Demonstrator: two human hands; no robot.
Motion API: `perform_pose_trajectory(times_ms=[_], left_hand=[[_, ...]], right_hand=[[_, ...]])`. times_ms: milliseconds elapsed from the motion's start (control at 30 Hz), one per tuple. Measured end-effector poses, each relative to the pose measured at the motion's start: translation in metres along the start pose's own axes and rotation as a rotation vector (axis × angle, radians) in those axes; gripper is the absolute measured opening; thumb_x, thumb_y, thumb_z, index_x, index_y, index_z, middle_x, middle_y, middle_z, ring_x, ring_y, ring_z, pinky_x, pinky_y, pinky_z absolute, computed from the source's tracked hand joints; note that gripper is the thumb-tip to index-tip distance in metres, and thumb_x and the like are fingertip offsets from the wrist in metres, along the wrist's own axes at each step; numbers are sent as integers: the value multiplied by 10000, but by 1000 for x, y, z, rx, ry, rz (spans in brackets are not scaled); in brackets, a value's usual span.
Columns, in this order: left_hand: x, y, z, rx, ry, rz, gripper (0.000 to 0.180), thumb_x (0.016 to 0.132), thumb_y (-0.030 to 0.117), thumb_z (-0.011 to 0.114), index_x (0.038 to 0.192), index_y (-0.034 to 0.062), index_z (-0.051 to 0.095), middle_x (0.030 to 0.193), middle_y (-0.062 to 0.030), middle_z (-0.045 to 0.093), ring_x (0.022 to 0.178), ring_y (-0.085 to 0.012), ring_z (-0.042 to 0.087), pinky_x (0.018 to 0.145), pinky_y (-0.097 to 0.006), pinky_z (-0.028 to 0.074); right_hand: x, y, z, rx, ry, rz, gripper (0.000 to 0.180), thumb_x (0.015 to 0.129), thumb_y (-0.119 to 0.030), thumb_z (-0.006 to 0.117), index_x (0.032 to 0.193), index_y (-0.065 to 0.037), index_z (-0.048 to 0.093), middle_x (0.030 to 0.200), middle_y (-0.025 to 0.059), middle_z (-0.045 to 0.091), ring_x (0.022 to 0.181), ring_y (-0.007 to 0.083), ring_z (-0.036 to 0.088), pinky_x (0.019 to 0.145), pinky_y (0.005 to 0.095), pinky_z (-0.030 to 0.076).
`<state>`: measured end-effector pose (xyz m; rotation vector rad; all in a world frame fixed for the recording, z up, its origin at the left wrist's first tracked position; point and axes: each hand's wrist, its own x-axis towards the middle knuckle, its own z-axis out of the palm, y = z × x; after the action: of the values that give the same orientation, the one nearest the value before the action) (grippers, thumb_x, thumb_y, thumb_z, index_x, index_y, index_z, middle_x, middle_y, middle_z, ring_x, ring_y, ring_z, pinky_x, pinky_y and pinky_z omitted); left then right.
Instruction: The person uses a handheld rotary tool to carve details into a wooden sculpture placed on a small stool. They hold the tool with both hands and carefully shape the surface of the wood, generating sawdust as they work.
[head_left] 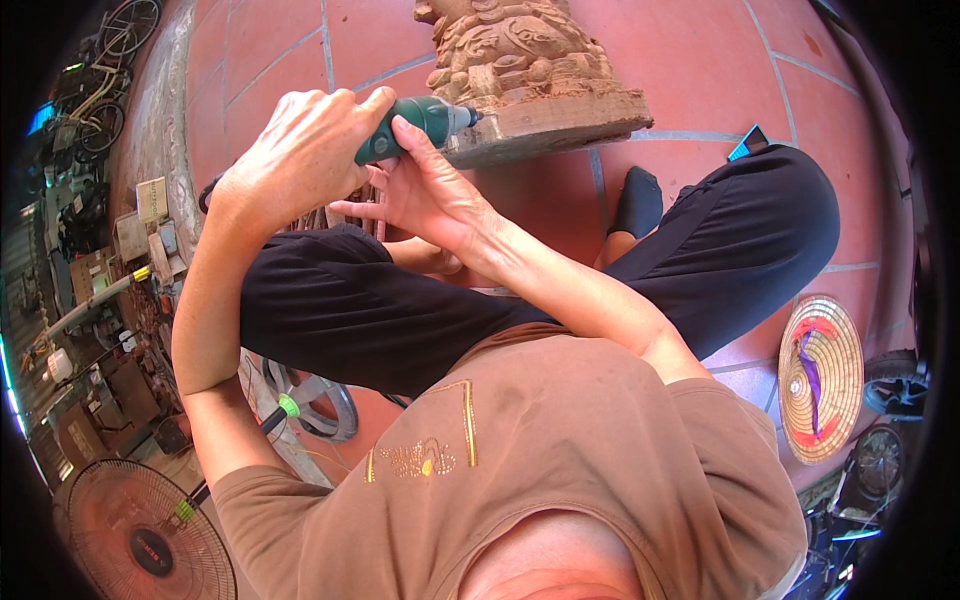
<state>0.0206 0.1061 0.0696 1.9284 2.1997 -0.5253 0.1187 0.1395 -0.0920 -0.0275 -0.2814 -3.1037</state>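
The left hand (308, 145) is closed round the rear of a green power tool (430, 118), while the right hand (432, 196) sits just below, on the near side, its thumb up against the tool's body and its fingers loosely spread. The tool's long axis runs left to right, tilting slightly to the far side, with the grey nose at its right end. That nose faces the carved wooden block (525, 45), which lies to the right and far side of both hands, the right hand being the nearer. The block's flat base lies at its near end, by the nose; the tip may be touching its left corner or stopping just short, which is hard to judge here. Beyond, red floor tiles (690, 70) spread, with a woven hat (848, 385) well to the right.
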Motion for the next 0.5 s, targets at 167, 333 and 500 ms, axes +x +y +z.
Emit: perform_pose_trajectory(times_ms=[167, 333, 500], left_hand=[[-1, -3, 3, -16, 36, 15, 425, 722, 74, 739, 1094, -15, 553, 766, -212, 657, 761, -401, 680, 665, -454, 523], [3, -3, -1, -20, -172, -112, 684, 738, 207, 769, 1353, 41, 519, 953, -214, 674, 905, -407, 650, 797, -468, 492], [1, -3, 0, -35, -162, -105, 689, 732, 200, 769, 1354, 42, 520, 954, -210, 674, 904, -404, 652, 797, -468, 492]], right_hand=[[0, -2, 11, -4, 52, -12, 347, 885, -393, 761, 1157, -236, 613, 1112, -60, 680, 1182, 169, 544, 1046, 667, 388], [1, -1, 4, -1, 16, -1, 308, 957, -373, 671, 1217, -232, 584, 1257, -58, 639, 1328, 205, 491, 1110, 690, 300], [1, 0, 1, 10, 18, 3, 309, 955, -370, 674, 1216, -232, 585, 1298, -49, 613, 1331, 211, 487, 1103, 696, 310]])
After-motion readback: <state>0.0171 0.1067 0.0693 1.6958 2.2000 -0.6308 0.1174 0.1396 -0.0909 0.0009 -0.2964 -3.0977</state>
